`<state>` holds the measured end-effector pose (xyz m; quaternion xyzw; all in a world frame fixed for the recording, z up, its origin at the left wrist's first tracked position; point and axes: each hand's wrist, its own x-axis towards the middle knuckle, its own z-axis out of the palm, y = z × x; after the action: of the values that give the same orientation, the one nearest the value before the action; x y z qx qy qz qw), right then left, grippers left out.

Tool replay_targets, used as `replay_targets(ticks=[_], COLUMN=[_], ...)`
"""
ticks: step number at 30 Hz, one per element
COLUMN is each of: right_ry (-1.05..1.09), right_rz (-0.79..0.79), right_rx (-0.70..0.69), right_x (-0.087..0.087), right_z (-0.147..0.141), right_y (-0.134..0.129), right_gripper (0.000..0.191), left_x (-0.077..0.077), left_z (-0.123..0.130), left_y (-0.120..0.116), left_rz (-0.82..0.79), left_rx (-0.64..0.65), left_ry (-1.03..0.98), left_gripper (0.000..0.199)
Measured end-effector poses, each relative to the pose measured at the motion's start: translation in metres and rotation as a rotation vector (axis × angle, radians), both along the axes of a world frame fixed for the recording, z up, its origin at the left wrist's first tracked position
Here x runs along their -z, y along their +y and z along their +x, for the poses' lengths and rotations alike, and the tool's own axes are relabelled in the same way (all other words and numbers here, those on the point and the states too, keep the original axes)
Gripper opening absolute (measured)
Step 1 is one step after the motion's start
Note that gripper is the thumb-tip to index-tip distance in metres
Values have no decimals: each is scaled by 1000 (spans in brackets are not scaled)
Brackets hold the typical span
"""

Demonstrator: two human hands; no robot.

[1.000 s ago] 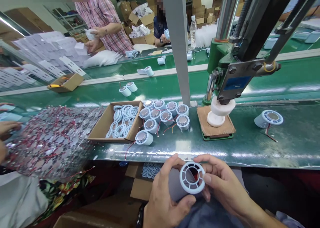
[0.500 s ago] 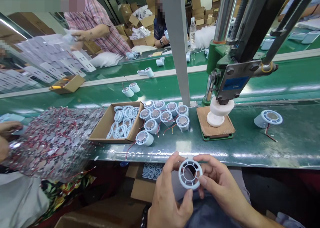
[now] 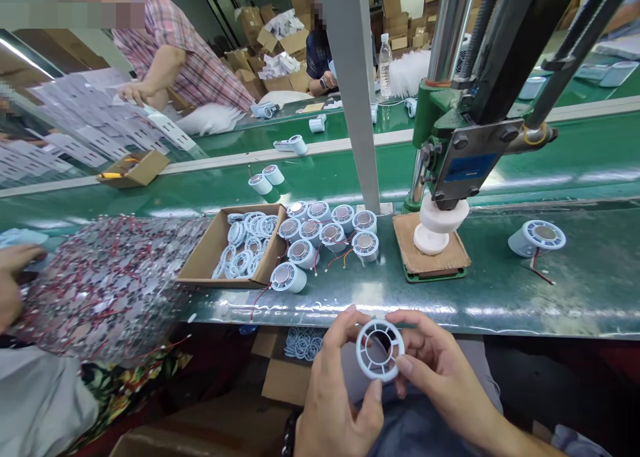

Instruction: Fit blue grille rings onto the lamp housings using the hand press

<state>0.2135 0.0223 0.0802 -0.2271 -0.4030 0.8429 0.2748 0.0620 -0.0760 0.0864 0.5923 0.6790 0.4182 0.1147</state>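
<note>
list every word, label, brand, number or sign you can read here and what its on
No text is readable.
Blue label on the press: faint pale marks, too small to read.
White packaging, upper left: dark marks, too small to tell if print.
Held light-blue part: no lettering visible.

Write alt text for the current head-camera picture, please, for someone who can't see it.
Someone's left hand and right hand hold a pale-blue spoked ring before a green bench. On it, a box of blue rings and a cluster of cylinders sit left of a press, with another cylinder to its right.
</note>
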Motion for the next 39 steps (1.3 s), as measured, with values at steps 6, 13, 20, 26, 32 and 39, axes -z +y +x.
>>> replay_targets(ticks=[6, 13, 20, 26, 32, 39], right_ry=[17, 60, 65, -29, -171, -247], right_rz=[-11, 4, 8, 235, 722, 1002], right_rx=[-17, -60, -67, -15, 57, 73], right_x=[-6, -10, -7, 0, 9, 10], right_z=[0, 2, 3, 4, 7, -2], right_y=[-3, -6, -7, -11, -14, -14], right_gripper=[49, 47, 48, 49, 65, 72], left_x=[13, 12, 7, 3, 13, 41], left_z=[1, 9, 8, 3, -7, -19], left_y=[-7, 4, 6, 9, 2, -14], left_rz=[85, 332, 360, 413, 447, 435], left_rx=[-26, 30, 56, 113, 120, 91], left_ry=[-2, -133, -165, -134, -38, -41], left_gripper=[75, 79, 81, 77, 73, 68])
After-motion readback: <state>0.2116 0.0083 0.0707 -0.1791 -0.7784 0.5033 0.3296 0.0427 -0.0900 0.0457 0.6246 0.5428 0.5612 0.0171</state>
